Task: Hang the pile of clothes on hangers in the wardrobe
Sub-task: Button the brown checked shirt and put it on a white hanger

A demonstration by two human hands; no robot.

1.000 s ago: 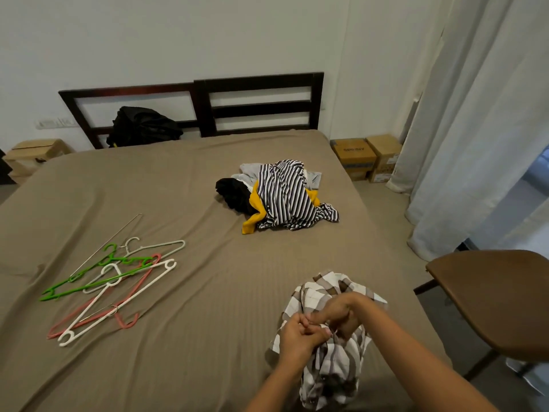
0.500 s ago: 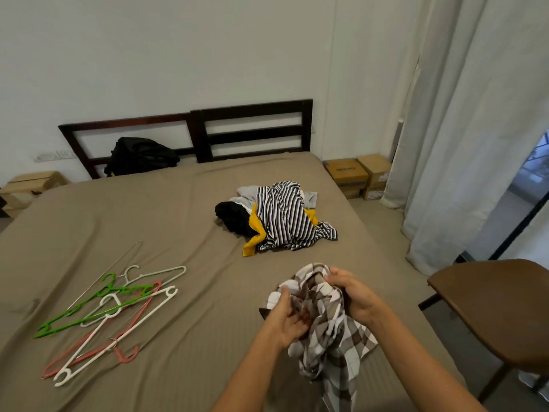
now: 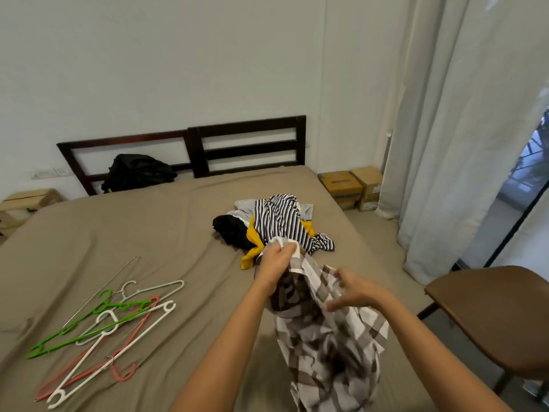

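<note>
A brown-and-white checked shirt (image 3: 329,346) hangs in the air over the near part of the bed. My left hand (image 3: 274,263) grips its top edge and holds it up. My right hand (image 3: 352,289) pinches the cloth a little lower to the right. Behind them a pile of clothes (image 3: 276,224) lies on the bed, with a black-and-white striped piece on top, yellow and black ones under it. Several plastic hangers (image 3: 104,328), green, white and pink, lie tangled on the bed at the left.
The bed (image 3: 133,233) has a tan sheet and a dark wooden headboard (image 3: 246,144). A black bag (image 3: 136,172) leans at the headboard. A brown chair (image 3: 499,316) stands at the right. Cardboard boxes (image 3: 352,185) and white curtains (image 3: 463,144) are further back. No wardrobe shows.
Both hands have lifted the checked shirt off the bed and spread apart; the left hand rose higher. The shirt now hangs down unfolded. The camera has tilted up.
</note>
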